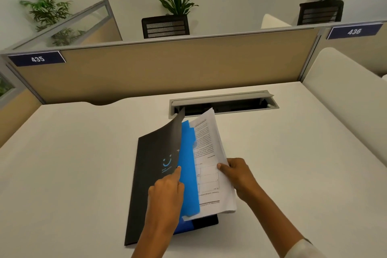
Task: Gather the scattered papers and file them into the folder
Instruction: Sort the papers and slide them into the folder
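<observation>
We saw the black folder [150,174] lying on the white surface [73,163], its front cover raised by our left hand [165,192], whose grip closed on the cover's edge with the forefinger stretched out. Our right hand [238,176] pinched the stack of papers [211,153], which lay partly inside the folder against its blue lining [188,174].

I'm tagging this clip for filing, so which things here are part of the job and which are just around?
Job: folder; stack of papers; left hand lifting the cover; right hand gripping the papers.
Around: desk; cable tray; partition; number signs; plants.
</observation>
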Tool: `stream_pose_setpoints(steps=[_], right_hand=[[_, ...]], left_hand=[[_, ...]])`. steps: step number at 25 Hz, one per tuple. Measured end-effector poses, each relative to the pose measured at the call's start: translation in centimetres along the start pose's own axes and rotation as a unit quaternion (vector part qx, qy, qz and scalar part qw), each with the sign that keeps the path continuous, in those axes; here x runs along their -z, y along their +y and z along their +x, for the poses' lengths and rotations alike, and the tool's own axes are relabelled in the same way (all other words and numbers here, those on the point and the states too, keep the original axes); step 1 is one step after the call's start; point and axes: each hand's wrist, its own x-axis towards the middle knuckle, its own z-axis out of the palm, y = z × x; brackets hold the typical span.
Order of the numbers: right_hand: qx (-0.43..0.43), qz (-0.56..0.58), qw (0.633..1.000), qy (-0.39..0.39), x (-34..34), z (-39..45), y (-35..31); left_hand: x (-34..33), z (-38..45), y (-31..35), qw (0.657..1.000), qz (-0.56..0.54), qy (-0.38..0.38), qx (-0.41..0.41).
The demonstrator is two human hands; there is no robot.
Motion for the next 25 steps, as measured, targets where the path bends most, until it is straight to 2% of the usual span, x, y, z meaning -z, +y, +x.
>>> stream_pose_setpoints(steps=[5, 7, 9, 12, 15, 16, 19, 23, 25], right_hand=[[0.013, -0.024, 1.0, -0.005, -3.2, 0.6, 0.7], [-0.01, 0.002, 1.0, -0.007, -4.2, 0.7, 1.5], [-0.03, 0.018, 0.999, -0.019, -4.6, 0.8, 2.5], [-0.003, -0.119, 0.993, -0.026, -4.1, 1.5, 4.4], [0.031, -0.311, 0.948, -0.064, -3.5, 1.4, 5.4], [0.029, -0.331, 0.94, -0.077, -3.3, 1.2, 5.4], [0.049, -0.258, 0.964, -0.052, -2.2, 1.2, 5.3], [0.083, -0.222, 0.97, 0.061, -0.2, 2.2, 5.7], [0.086, -0.194, 0.974, 0.08, 0.2, 2.1, 6.1]], left_hand=[[-1.3, -0.6, 1.9, 0.994, 0.074, -0.062, -0.058], [-1.8, -0.5, 2.6, 0.988, 0.095, -0.099, -0.074], [-2.1, -0.3, 2.6, 0.986, 0.107, -0.104, -0.075], [-3.3, 0.1, 2.5, 0.982, 0.126, -0.109, -0.088], [-5.1, 0.2, 3.4, 0.967, 0.174, -0.156, -0.102], [-5.7, 0.3, 3.6, 0.964, 0.18, -0.168, -0.1], [-6.7, 0.2, 3.8, 0.962, 0.19, -0.167, -0.102], [-6.8, 0.3, 3.5, 0.97, 0.157, -0.149, -0.114], [-6.8, 0.6, 3.5, 0.971, 0.135, -0.161, -0.109]])
